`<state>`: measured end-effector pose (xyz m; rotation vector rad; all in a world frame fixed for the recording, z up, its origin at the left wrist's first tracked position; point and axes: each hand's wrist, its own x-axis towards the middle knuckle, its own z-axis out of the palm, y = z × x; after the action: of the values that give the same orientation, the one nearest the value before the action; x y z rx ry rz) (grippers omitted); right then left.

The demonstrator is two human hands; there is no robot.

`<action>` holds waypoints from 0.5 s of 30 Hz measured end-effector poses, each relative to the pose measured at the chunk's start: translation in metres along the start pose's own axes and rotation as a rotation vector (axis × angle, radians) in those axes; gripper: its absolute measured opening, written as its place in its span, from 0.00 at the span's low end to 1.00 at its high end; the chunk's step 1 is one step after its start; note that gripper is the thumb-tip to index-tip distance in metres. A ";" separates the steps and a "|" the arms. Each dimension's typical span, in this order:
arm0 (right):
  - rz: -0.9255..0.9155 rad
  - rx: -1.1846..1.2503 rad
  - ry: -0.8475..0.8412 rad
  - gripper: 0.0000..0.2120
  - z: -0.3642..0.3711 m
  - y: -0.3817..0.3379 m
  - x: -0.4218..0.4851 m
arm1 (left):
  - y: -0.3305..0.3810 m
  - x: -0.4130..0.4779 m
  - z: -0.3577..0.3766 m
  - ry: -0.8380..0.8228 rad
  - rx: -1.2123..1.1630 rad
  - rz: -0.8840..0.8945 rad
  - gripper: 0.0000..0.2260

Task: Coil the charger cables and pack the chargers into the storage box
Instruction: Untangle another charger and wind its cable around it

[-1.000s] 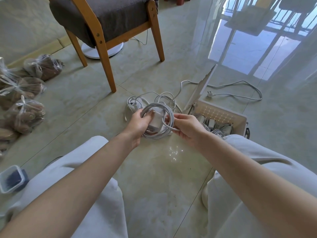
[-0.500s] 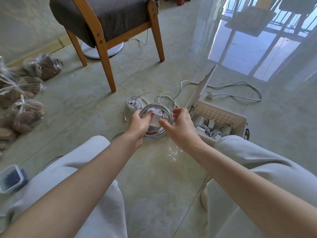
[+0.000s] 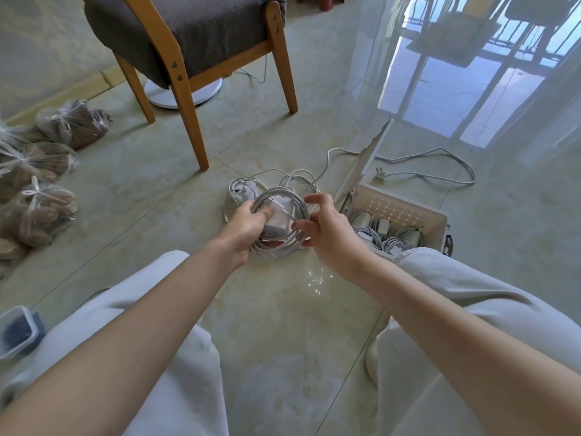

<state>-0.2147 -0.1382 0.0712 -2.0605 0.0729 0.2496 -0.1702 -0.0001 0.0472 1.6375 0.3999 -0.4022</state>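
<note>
A white charger brick (image 3: 278, 212) with its grey-white cable coiled in a ring (image 3: 297, 243) around it is held just above the floor. My left hand (image 3: 246, 228) grips the brick and the coil's left side. My right hand (image 3: 327, 234) is at the coil's right side, thumb and a lower finger on the cable, the other fingers spread. Behind them lie another charger (image 3: 243, 191) and loose white cables (image 3: 298, 180) on the floor. The cream storage box (image 3: 408, 210), lid (image 3: 361, 166) raised, stands to the right with several coiled chargers inside.
A wooden armchair (image 3: 195, 42) stands ahead, a white fan base (image 3: 185, 92) under it. A long white plug cable (image 3: 430, 174) lies beyond the box. Tied plastic bags (image 3: 37, 184) sit at the left, a small clear container (image 3: 17, 332) near my left knee.
The right hand let go of its full grip on the coil's right side and opened its fingers, now pinching the cable lightly. The left hand keeps holding the charger in about the same place.
</note>
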 end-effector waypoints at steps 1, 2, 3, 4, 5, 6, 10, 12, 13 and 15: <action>0.020 0.044 -0.006 0.17 -0.001 0.000 0.002 | 0.001 0.000 -0.002 -0.003 0.002 -0.002 0.10; 0.030 0.049 -0.024 0.17 -0.002 0.000 0.003 | 0.002 0.000 -0.002 0.001 0.001 0.000 0.10; 0.029 0.027 -0.045 0.18 -0.002 0.001 0.003 | 0.002 -0.001 -0.002 0.009 -0.006 0.004 0.10; 0.014 -0.004 -0.052 0.20 -0.002 0.002 0.001 | 0.002 -0.001 -0.001 0.021 -0.016 0.008 0.10; -0.019 -0.035 -0.040 0.21 -0.001 0.004 0.000 | 0.002 -0.002 0.001 0.030 -0.032 0.008 0.11; -0.072 -0.074 -0.012 0.23 0.000 0.006 -0.001 | 0.001 -0.003 0.002 0.036 -0.044 0.006 0.10; -0.402 -0.567 0.231 0.19 0.009 0.015 0.000 | -0.002 -0.005 0.010 0.030 -0.039 0.029 0.08; -0.507 -0.730 0.353 0.11 0.009 0.017 0.002 | -0.003 -0.005 0.014 0.008 -0.022 0.062 0.07; -0.537 -0.770 0.374 0.09 0.009 0.016 0.004 | -0.003 -0.006 0.016 -0.009 -0.016 0.072 0.07; -0.566 -0.802 0.353 0.08 0.008 0.014 0.005 | -0.004 -0.005 0.016 -0.026 0.002 0.090 0.07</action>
<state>-0.2129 -0.1382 0.0541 -2.7842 -0.4596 -0.5213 -0.1768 -0.0155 0.0446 1.6445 0.3053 -0.3563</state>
